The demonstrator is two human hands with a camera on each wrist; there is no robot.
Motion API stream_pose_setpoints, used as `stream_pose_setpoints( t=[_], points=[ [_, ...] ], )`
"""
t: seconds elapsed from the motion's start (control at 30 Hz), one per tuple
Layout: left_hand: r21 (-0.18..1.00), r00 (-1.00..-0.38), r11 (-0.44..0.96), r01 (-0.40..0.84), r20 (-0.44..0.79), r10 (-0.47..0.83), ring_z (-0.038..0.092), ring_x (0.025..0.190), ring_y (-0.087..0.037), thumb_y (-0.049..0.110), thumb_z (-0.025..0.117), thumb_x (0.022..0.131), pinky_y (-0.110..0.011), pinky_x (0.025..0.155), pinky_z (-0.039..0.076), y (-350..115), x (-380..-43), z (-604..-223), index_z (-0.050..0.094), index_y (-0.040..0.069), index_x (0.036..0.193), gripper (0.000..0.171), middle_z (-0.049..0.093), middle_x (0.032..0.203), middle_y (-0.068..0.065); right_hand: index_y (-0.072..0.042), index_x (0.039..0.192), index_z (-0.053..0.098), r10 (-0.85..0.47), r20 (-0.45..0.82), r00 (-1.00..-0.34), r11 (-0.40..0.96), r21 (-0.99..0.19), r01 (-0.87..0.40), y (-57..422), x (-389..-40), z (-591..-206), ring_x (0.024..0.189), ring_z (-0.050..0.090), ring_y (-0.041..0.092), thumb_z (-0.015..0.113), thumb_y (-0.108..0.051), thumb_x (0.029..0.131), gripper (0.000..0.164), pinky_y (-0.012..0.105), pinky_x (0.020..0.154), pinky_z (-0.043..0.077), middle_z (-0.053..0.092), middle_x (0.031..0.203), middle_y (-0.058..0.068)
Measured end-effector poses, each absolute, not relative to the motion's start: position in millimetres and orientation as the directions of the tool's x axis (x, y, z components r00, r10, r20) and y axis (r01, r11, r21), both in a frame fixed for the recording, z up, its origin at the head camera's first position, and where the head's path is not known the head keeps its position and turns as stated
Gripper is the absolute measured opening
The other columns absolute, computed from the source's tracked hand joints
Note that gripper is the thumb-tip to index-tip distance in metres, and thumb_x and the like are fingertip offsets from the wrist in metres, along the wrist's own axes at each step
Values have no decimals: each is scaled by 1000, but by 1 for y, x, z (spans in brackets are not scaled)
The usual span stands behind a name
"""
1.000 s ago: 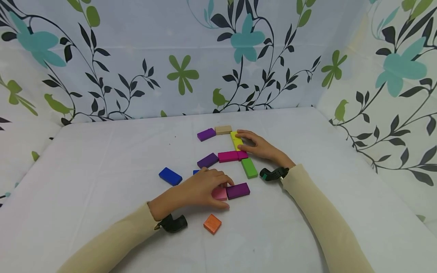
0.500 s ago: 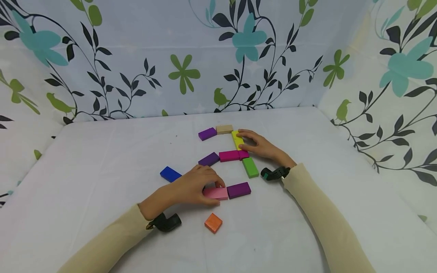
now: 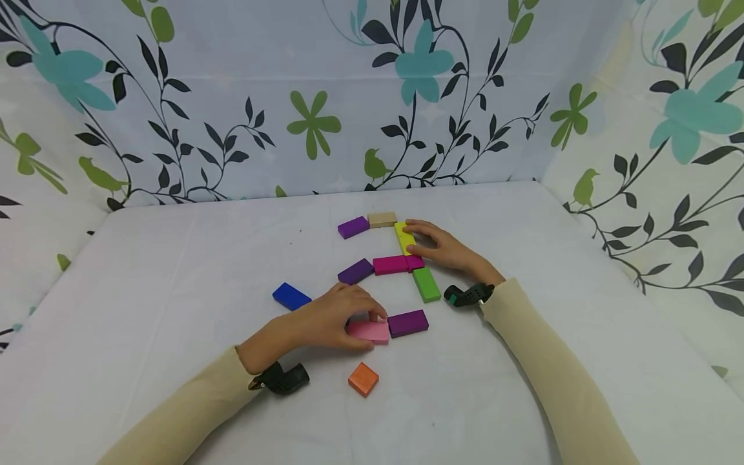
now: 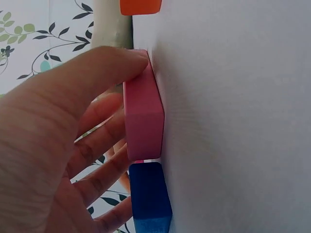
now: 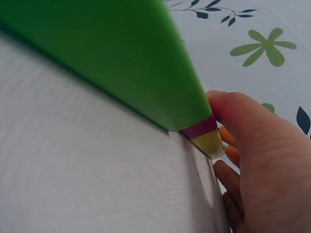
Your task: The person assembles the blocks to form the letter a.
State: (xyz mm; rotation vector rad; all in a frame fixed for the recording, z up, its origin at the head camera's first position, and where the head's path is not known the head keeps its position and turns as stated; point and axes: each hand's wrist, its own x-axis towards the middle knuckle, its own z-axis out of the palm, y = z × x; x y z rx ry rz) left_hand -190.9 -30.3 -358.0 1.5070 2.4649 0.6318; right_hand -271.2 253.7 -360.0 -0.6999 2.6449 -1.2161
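My left hand [image 3: 331, 318] holds a pink block [image 3: 369, 332] at the table, thumb on its near side and fingertips along its far side. The pink block's right end meets a dark purple block [image 3: 408, 323]. Farther back, my right hand [image 3: 446, 250] has its fingers and thumb at the two ends of a yellow block [image 3: 402, 236]. In the right wrist view a green block [image 5: 126, 63] fills the foreground, and only a small part of the yellow block [image 5: 209, 144] shows past it. A blue block [image 4: 149, 189] lies beyond the pink one in the left wrist view.
A tan block [image 3: 382, 220] and a purple block [image 3: 353, 227] lie at the back. Magenta blocks [image 3: 391, 265] meet another purple block [image 3: 356, 271] mid-row. An orange block [image 3: 363, 379] sits nearest the front. A patterned cloth [image 3: 232, 97] hangs behind the white table.
My left hand has slid a little left, uncovering more of the pink block, which stays against the dark purple one. My right hand keeps its place at the yellow block.
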Motion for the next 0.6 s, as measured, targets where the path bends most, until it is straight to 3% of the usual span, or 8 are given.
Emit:
stream_pose_setpoints(
  t=[0.17, 0.6],
  points=[
    [459, -474, 396, 796, 64, 878, 50, 117, -15, 36, 73, 86, -49, 104, 35, -28, -191, -359, 62, 15, 126, 46, 63, 115, 5, 2, 142, 44, -465, 75, -882, 560, -747, -359, 261, -288, -382, 148, 16, 35, 59, -14, 97, 50, 55, 117, 12, 27, 158, 18],
    [480, -457, 379, 791, 52, 888, 52, 118, -16, 31, 71, 89, -50, 105, 33, -22, -191, -363, 67, 14, 119, 35, 65, 117, 3, -9, 143, 47, -474, 91, -876, 557, -739, -378, 269, -298, -395, 148, 18, 27, 61, -24, 97, 50, 52, 118, 14, 29, 158, 8]
  ],
)
